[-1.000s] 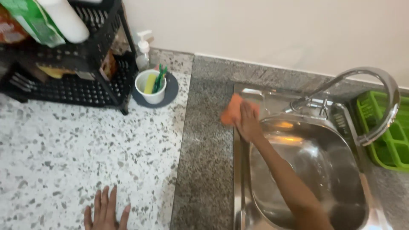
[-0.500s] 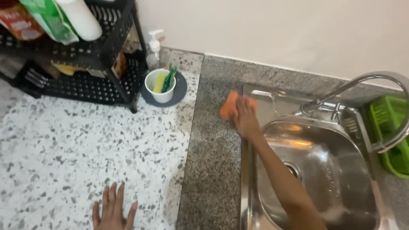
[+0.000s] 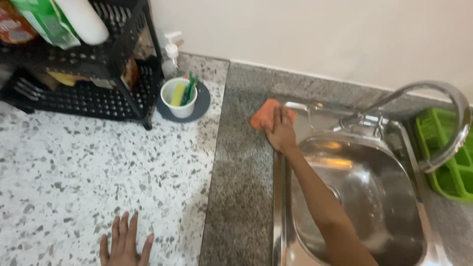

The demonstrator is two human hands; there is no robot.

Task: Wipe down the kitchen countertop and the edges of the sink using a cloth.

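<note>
Your right hand (image 3: 282, 132) lies flat, fingers together, pressing an orange cloth (image 3: 264, 116) onto the back left corner of the steel sink's rim (image 3: 277, 197), where it meets the dark granite strip (image 3: 241, 187). Your left hand (image 3: 124, 242) rests open, fingers spread and holding nothing, at the near edge of the speckled worktop (image 3: 74, 172). By my reading the wiping is partway: the granite beside the cloth looks faintly damp, though glare makes that hard to confirm. The rim under the curved tap (image 3: 433, 123) and the basin look not yet reached.
</note>
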